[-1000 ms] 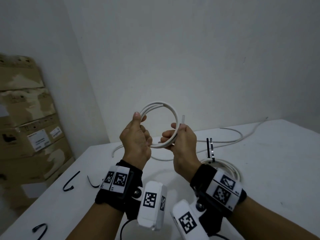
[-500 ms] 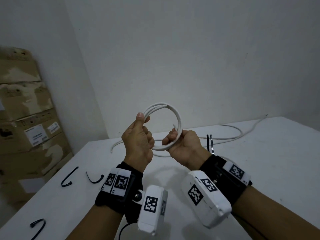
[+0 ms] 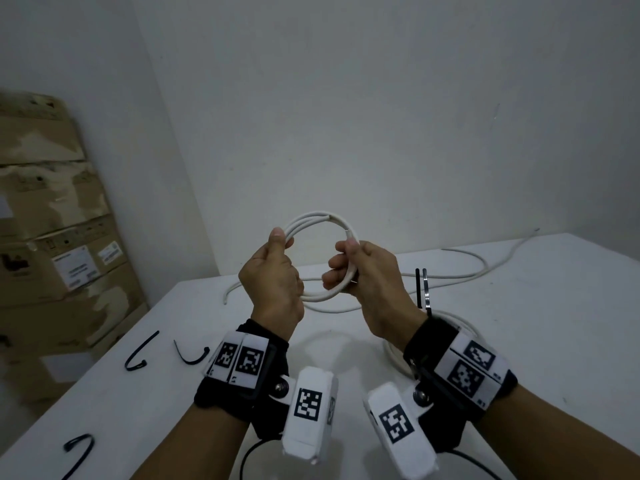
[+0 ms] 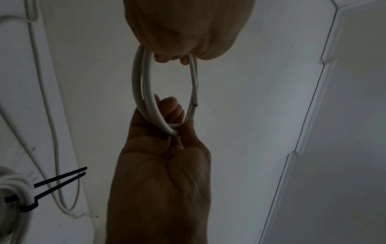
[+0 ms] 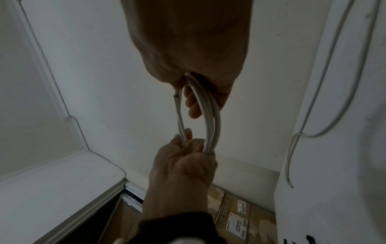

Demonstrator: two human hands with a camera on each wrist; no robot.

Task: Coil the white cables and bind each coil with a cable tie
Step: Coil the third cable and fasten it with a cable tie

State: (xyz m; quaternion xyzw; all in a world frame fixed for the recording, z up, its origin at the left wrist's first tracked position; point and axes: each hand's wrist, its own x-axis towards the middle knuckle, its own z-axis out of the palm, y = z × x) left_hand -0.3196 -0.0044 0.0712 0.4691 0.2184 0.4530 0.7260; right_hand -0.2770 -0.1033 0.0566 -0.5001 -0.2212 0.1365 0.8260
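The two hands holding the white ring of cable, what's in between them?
Only the coil's open middle. In the head view the left hand and right hand grip opposite sides of the white cable coil, held above the table.

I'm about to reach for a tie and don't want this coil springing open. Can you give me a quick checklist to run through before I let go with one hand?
1. Both hands on the coil: ok. Left hand and right hand grip opposite sides.
2. Loops stacked together: ok; the strands run side by side.
3. Free cable end tucked in: not ok; it lies loose just above the right fingers.
4. A loose cable tie within reach: ok; it lies on the table by the left wrist.
5. Whether one hand alone will hold the coil: cannot tell.
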